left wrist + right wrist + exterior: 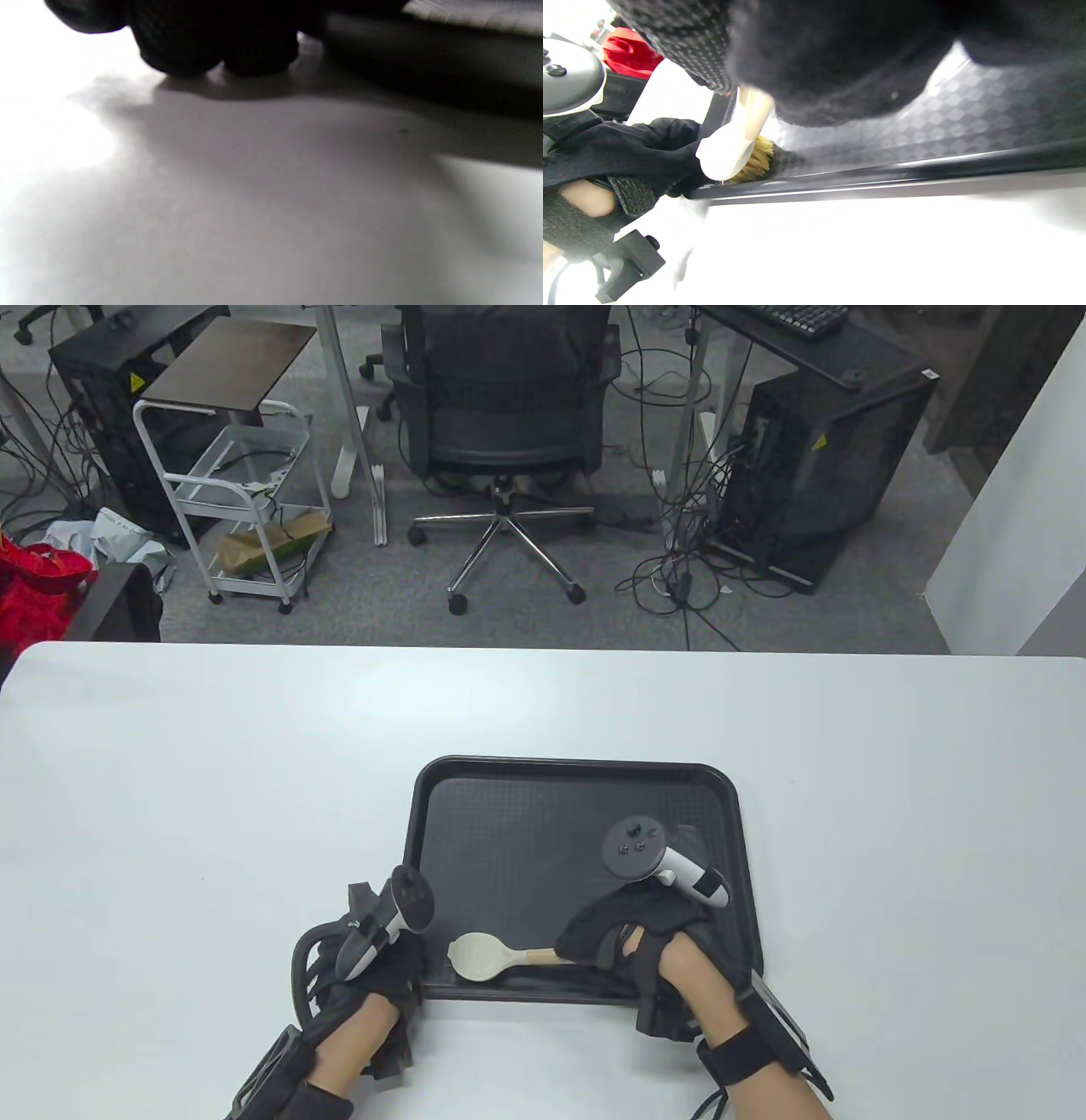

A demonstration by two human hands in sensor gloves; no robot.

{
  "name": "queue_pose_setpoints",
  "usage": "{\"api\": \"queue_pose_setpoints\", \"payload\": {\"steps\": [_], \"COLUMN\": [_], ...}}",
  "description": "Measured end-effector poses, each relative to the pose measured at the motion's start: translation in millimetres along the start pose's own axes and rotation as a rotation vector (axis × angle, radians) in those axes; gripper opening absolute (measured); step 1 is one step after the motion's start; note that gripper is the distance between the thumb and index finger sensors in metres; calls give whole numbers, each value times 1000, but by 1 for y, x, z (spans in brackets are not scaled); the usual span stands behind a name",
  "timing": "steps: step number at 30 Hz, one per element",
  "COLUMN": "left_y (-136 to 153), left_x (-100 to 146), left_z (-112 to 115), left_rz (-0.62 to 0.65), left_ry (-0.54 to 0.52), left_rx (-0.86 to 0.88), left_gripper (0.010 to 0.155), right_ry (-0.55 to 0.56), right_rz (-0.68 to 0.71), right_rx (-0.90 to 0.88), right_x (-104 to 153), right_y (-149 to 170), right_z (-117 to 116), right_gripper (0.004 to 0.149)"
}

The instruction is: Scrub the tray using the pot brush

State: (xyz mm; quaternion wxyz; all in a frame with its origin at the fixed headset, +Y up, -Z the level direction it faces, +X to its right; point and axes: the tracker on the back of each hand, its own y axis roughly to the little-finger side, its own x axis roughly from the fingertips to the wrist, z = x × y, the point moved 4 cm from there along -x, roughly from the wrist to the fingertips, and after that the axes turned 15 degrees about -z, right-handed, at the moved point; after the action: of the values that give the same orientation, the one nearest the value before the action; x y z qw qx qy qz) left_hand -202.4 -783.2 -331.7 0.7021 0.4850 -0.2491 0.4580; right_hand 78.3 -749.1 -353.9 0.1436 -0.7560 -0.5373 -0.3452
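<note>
Tray (577, 814), black, checker-textured, sits near you; your right hand (645, 937) grips the brush (488, 957), straw bristles down at its near-left corner. Your left hand (373, 959) rests beside; its grip is unclear.

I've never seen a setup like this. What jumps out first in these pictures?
First, the black tray at the near middle of the white table. The gloved right hand holds a pot brush by its handle, with the white head and tan bristles down on the tray's near left corner. The left hand rests beside the tray's left edge, and each hand has a controller-like tracker strapped on its back.
</note>
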Motion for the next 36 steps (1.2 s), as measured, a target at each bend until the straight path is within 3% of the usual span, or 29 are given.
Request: {"api": "queue_pose_setpoints", "payload": {"steps": [12,23,36], "left_y": [0,0,0], "left_x": [0,0,0], "left_z": [0,0,0], "left_rz": [-1,-2,-1], "left_ry": [-2,-2,1], "left_rx": [-1,-1,-1], "left_gripper": [69,68,68], "right_ry": [-8,28,124], "right_rz": [-86,-182,-313], "right_rx": [-9,-174,-303], "right_x": [11,18,40], "right_y": [52,127,206], "right_z": [36,70,95], "right_gripper": [49,48,45]}}
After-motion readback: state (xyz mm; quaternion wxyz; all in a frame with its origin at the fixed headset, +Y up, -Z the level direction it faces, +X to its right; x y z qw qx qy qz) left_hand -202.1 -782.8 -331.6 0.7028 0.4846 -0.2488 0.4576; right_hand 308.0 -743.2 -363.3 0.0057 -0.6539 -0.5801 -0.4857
